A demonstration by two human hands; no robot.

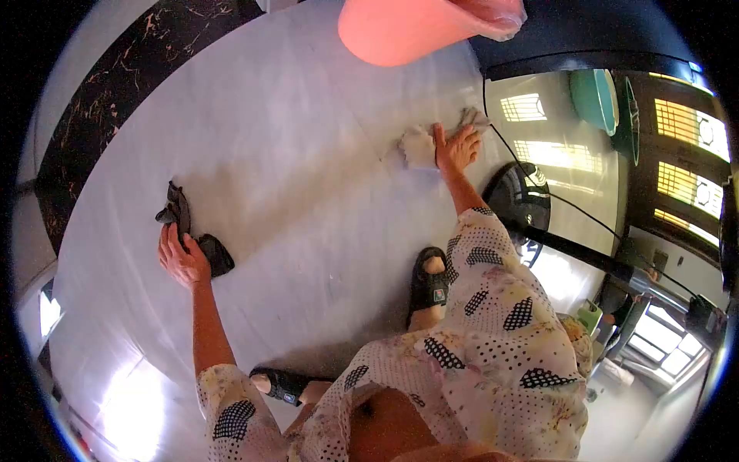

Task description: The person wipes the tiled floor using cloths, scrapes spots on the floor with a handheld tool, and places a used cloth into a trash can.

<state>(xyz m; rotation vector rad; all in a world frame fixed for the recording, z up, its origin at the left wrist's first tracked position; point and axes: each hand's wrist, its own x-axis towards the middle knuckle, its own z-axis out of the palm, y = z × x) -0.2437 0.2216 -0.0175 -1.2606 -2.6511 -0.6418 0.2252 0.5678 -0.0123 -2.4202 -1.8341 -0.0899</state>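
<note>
My left hand (185, 260) presses a dark cloth (215, 256) to the pale, shiny floor (308, 154); its fingers curl over the middle, and the cloth sticks out on both sides. Far to the right, my right hand (459, 148) bears down on a light grey-white cloth (418, 146), which bunches out left of the thumb and beyond the fingertips. How tightly the fingers grip it is hidden by the hand. Both arms are stretched wide apart.
A pink bin (408, 35) stands ahead at the top. A black cable (573, 204) and a round black base (517, 196) are at the right. Black slippers (429, 289) are on my feet. Dark marbled edging (108, 85) curves along the left.
</note>
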